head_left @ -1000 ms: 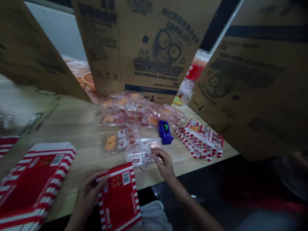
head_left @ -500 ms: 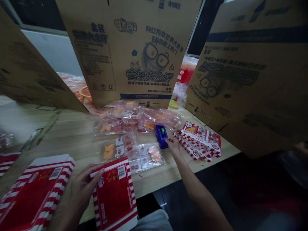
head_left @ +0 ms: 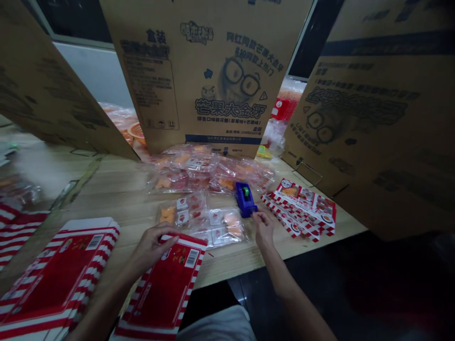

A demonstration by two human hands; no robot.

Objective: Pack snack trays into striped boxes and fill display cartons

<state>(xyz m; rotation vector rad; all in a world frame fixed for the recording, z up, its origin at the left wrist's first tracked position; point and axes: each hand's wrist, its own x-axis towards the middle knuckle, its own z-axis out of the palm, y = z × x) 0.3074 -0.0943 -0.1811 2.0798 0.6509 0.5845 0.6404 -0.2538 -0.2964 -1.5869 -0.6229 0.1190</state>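
Across the pale wooden table [head_left: 117, 189], the left hand [head_left: 152, 246] is pressing spread-fingered on a flat red-and-white striped cardboard carton [head_left: 167, 289], while the right hand [head_left: 263, 229] is hovering just beside a blue plastic tape dispenser [head_left: 246, 201], its narrow grip unclear.

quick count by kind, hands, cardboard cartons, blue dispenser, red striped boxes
hands, left and right: 2
upright cardboard cartons: 3
blue tape dispenser: 1
single flat red-and-white striped box: 1
piles of flat striped boxes: 3
total: 10
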